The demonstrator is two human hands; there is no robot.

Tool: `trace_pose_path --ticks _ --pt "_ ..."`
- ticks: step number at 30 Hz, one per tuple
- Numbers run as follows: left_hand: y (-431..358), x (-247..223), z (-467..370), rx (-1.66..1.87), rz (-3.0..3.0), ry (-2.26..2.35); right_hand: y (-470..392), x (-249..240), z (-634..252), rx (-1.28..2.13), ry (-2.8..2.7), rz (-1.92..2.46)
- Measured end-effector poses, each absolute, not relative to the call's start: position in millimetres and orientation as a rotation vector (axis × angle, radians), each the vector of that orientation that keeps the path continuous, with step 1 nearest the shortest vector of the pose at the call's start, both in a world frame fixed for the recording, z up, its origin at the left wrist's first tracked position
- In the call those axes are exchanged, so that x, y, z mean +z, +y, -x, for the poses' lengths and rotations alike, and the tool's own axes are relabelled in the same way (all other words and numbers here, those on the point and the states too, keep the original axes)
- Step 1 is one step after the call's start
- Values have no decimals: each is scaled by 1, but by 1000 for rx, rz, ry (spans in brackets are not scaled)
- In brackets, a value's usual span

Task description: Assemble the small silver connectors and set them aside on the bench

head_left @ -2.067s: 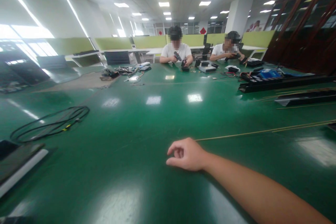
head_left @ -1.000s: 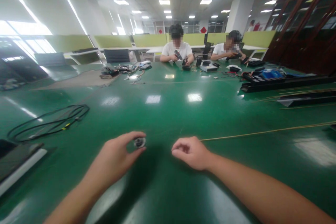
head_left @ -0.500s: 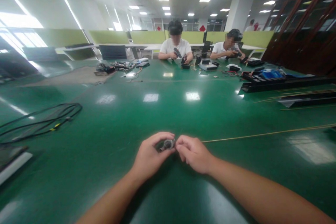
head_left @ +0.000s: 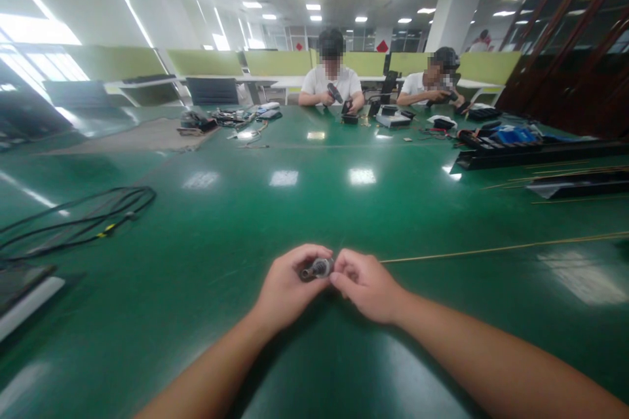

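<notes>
Near the front middle of the green table, a small round grey metal part point(head_left: 322, 268) with a short stubby shaft sits between my two hands. My left hand point(head_left: 291, 285) curls around it from the left, thumb below and fingers above. The shaft points left, toward my left palm. At the part's right edge, the bent fingers and thumb of my right hand point(head_left: 366, 285) are closed against the rim; the fingertips partly hide the contact. A thin brass-coloured rod point(head_left: 472, 251) runs rightward from behind my right hand; its near end is hidden.
Looped black cables point(head_left: 113, 216) lie at left, above a white-edged object point(head_left: 32, 308). Black channels point(head_left: 535, 152) and more thin rods are at right. Two people point(head_left: 330, 85) sit across the table, one holding a drill-like tool point(head_left: 335, 93), with electronics and tools around them.
The metal part has turned slightly, so its shaft shows more clearly. My right hand's fingers have shifted a little along its edge. The whole view has moved slightly.
</notes>
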State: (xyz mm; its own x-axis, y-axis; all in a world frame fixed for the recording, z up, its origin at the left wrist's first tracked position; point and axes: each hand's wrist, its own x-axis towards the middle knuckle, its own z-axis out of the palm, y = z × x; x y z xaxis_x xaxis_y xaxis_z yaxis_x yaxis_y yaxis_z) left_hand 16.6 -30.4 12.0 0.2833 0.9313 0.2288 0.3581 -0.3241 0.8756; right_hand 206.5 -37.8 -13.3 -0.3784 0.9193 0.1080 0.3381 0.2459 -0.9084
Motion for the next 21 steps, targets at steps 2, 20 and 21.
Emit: trace_pose_path --ticks 2,20,21 --pt "-30 12 -17 993 -1782 1175 -38 -13 -207 1105 -1855 1144" --pt "-29 8 -19 899 -1523 1090 -39 -10 -208 1073 -1901 1143" --pt "-29 9 -19 898 -1523 1089 -39 -10 -208 1070 -1902 1143"
